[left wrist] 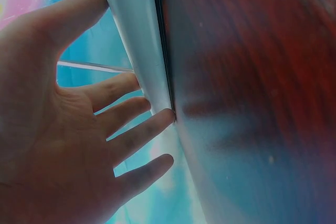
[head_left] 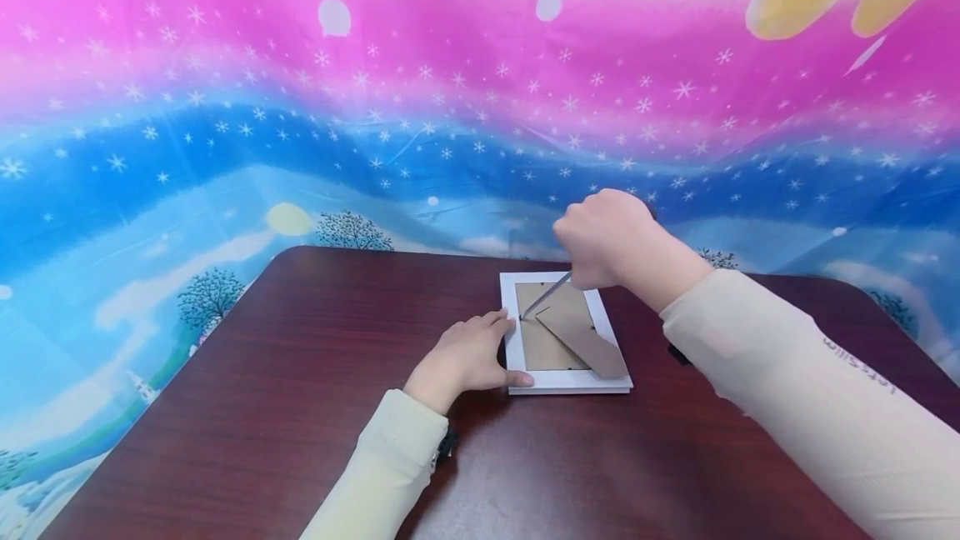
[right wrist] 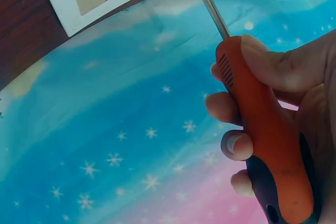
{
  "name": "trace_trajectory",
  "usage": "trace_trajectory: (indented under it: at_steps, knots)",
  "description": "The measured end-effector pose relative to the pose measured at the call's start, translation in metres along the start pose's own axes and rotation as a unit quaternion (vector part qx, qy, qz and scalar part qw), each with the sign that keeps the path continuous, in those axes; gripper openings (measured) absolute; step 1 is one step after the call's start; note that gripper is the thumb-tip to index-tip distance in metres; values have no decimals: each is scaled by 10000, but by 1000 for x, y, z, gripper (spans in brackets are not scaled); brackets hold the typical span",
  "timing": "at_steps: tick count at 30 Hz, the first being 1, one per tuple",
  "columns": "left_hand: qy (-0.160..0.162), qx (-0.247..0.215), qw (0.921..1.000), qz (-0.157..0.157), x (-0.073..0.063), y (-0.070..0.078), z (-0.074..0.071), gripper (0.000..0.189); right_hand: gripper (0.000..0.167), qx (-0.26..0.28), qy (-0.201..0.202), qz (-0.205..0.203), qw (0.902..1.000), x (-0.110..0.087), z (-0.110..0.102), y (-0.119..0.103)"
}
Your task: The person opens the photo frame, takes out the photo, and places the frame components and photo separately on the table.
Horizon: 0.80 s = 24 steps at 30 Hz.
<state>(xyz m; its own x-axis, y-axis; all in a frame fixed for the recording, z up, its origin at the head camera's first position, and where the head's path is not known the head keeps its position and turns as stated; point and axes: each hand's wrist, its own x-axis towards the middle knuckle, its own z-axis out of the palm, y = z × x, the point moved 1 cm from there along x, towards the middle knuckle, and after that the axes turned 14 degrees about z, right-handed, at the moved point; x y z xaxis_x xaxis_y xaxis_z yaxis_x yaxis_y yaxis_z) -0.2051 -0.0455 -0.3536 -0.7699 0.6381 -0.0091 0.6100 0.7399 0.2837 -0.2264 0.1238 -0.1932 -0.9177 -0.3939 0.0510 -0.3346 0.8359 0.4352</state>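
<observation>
A white picture frame (head_left: 512, 348) lies face down on the table, its brown backing (head_left: 551, 348) and slanted stand flap (head_left: 581, 336) facing up. My left hand (head_left: 472, 352) steadies its left side, fingers fairly straight against the edge and thumb on the near left corner; the left wrist view shows the fingertips on the frame's side (left wrist: 139, 30). In my right hand (head_left: 607, 236), raised above the frame, is a screwdriver with an orange and black handle (right wrist: 268, 114), gripped with curled fingers. Its metal shaft (head_left: 547, 296) slants down to the backing's left edge, by a small dark tab.
The dark reddish-brown table (head_left: 337, 340) extends around the frame, with its rounded far edge just beyond. Behind it hangs a pink and blue cloth (head_left: 450, 107) with snowflakes and trees. Small dark tabs sit along the backing's edges.
</observation>
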Motion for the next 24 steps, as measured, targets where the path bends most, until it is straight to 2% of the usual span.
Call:
trace_trajectory:
  at_steps: [13, 18, 24]
  knots:
    - [-76, 86, 9999, -56, 1, 0, 2, 87, 14, -640, 267, -154, 9975, -2, -14, -32]
    - [-82, 109, 9999, -18, 0, -1, 1, 88, 12, -809, 352, -216, 9959, -3, -16, -38]
    - [-113, 108, 9999, -26, 1, -1, 1, 88, 13, -908, 275, -251, 9952, -1, -17, -42]
